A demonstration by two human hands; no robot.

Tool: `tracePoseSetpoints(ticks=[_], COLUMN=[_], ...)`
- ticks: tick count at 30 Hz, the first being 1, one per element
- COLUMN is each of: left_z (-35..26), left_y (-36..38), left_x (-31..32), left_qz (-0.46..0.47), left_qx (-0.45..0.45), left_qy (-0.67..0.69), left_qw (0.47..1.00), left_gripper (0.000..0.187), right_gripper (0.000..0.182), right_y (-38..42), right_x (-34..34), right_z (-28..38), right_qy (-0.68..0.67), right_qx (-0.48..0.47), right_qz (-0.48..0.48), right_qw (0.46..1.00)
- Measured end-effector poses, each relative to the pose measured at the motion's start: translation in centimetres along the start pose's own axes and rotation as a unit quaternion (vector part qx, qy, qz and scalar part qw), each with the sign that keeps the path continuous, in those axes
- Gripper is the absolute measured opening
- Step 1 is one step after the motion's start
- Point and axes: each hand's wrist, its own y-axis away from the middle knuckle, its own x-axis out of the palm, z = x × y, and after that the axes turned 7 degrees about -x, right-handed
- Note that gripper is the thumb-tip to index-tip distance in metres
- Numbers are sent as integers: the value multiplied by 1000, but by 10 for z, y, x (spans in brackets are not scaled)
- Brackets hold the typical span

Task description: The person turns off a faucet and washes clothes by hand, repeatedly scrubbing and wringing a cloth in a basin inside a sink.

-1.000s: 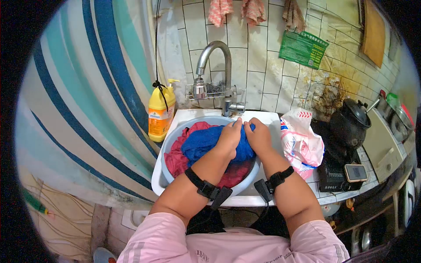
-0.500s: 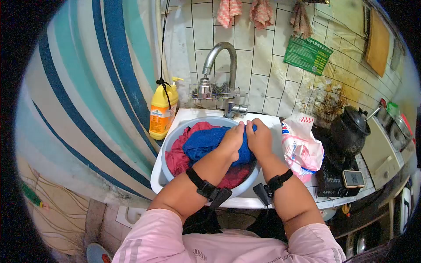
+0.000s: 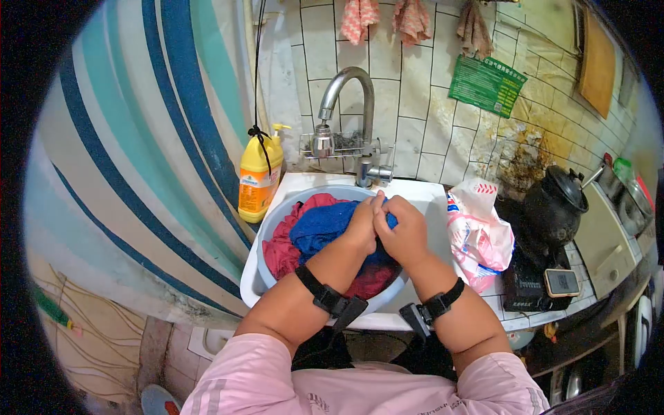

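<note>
A blue cloth (image 3: pixel 319 228) lies bunched on red cloth (image 3: pixel 280 247) in a light grey-blue basin (image 3: pixel 261 266), which sits in the white sink (image 3: pixel 433 200). My left hand (image 3: pixel 362 225) is closed on the blue cloth at the basin's right side. Pressed against it, my right hand (image 3: pixel 401 227) is closed too, with a bit of the blue cloth showing between its fingers. The curved metal faucet (image 3: pixel 368 104) stands behind the basin, its spout above and left of my hands.
A yellow pump bottle (image 3: pixel 259 176) stands behind the basin on the left. To the right are a white and pink plastic bag (image 3: pixel 481 238), a black pot (image 3: pixel 553 207) on a stove and a phone (image 3: pixel 561 283). Cloths (image 3: pixel 412 22) hang on the tiled wall.
My hands have come closer together, the right one moving left and down against the left one. Less of the blue cloth shows between them. The view has shifted slightly.
</note>
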Motion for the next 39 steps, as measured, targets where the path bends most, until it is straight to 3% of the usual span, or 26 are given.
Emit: tracePoseSetpoints(ticks=[2, 4, 5, 7, 12, 17, 20, 21, 22, 23, 24, 26, 30, 32, 39], left_z=[-1, -1, -4, -5, -12, -15, -19, -11, 0, 12, 8, -7, -22, -16, -17], left_y=[8, 14, 13, 17, 29, 18, 20, 13, 2, -10, -3, 19, 41, 35, 26], left_x=[11, 19, 22, 25, 35, 23, 19, 12, 2, -7, -1, 21, 44, 40, 29], left_qz=[-20, -79, -99, -106, -90, -123, -126, -127, -52, 23, 23, -58, -125, -83, -102], left_qx=[-27, 11, -31, -31, -49, -11, 6, 7, 11, 16, 16, -22, -32, -25, -24], left_qy=[6, -100, -116, -129, -166, -99, -108, -104, -40, 23, 24, -80, -184, -193, -122], left_qw=[999, 992, 988, 986, 981, 987, 986, 986, 998, 999, 999, 995, 974, 977, 987], left_gripper=[45, 39, 42, 43, 52, 49, 46, 46, 43, 39, 39, 40, 47, 49, 50], right_gripper=[19, 20, 20, 24, 24, 22, 21, 21, 21, 23, 23, 24, 26, 26, 24], right_y=[0, 0, -1, -4, 7, 4, 2, 1, 0, -1, -2, -3, -3, 4, 3], right_x=[1, 8, 8, 6, 10, 8, 6, 4, 2, 1, 4, 10, 6, 10, 6], right_z=[-3, -16, -23, -38, -60, -44, -17, -4, 5, 9, 4, -13, -43, -59, -41], right_qy=[1, 23, 23, 56, 84, 59, 26, 10, -5, 9, 9, 45, 75, 88, 50], right_qx=[-8, 83, 83, 213, 233, 195, 112, 45, -21, -20, -20, 107, 203, 241, 206], right_qz=[1, -38, -38, 7, 40, 47, -6, -11, -16, -22, -20, -28, 4, 46, 44], right_qw=[1000, 996, 996, 975, 968, 978, 993, 999, 1000, 1000, 1000, 993, 976, 966, 976])
